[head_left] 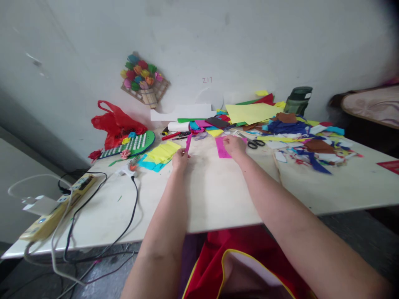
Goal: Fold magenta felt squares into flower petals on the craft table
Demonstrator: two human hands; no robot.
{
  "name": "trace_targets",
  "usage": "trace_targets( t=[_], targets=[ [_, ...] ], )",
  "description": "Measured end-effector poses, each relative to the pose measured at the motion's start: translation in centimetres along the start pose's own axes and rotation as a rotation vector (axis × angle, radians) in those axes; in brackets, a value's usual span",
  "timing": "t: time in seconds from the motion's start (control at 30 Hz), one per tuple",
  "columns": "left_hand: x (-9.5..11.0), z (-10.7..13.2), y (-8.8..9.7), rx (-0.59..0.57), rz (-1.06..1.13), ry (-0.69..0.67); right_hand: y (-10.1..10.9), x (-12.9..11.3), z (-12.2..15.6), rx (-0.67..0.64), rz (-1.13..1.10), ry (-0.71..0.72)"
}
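My left hand is closed on a narrow pink paper strip, which stands up from the fingers. Beside that hand lie yellow paper sheets on top of blue paper. My right hand has its fingers bent together at the upper part of a flat pink paper sheet on the table. Whether the fingers pinch the sheet or only press on it is hard to see. Black-handled scissors lie just to the right of this hand.
Paper scraps heap on the right, with a green bottle behind. At left are a red plastic bag, a green board with white pieces, a power strip and cables. A paper flower bouquet hangs on the wall.
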State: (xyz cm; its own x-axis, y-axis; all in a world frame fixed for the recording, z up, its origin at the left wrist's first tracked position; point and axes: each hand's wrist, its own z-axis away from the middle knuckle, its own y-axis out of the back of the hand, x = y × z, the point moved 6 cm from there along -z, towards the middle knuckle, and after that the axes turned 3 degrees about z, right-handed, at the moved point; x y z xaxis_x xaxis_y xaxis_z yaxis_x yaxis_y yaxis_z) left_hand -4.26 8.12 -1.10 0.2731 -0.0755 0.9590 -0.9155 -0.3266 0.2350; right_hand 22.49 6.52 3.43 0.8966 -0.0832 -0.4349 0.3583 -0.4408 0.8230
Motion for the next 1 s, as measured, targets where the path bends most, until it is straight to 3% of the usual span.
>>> trace_targets(
  t=[0.17, 0.47, 0.9, 1.0],
  targets=[
    [0.8, 0.4, 0.8, 0.037, -0.175, -0.023, -0.2, 1.5, -0.9, -0.053, 0.095, -0.016],
    [1.6, 1.0, 2.0, 0.125, -0.431, 0.026, -0.9, 0.8, -0.3, -0.26, 0.281, 0.14],
    [2.5, 1.9, 3.1, 0.193, -0.701, 0.141, -1.7, 0.9, 0.0, -0.362, 0.262, 0.114],
    [2.9, 1.8, 2.9, 0.222, -0.714, 0.095, -1.9, 1.2, -0.3, -0.37, 0.252, 0.092]
  ],
)
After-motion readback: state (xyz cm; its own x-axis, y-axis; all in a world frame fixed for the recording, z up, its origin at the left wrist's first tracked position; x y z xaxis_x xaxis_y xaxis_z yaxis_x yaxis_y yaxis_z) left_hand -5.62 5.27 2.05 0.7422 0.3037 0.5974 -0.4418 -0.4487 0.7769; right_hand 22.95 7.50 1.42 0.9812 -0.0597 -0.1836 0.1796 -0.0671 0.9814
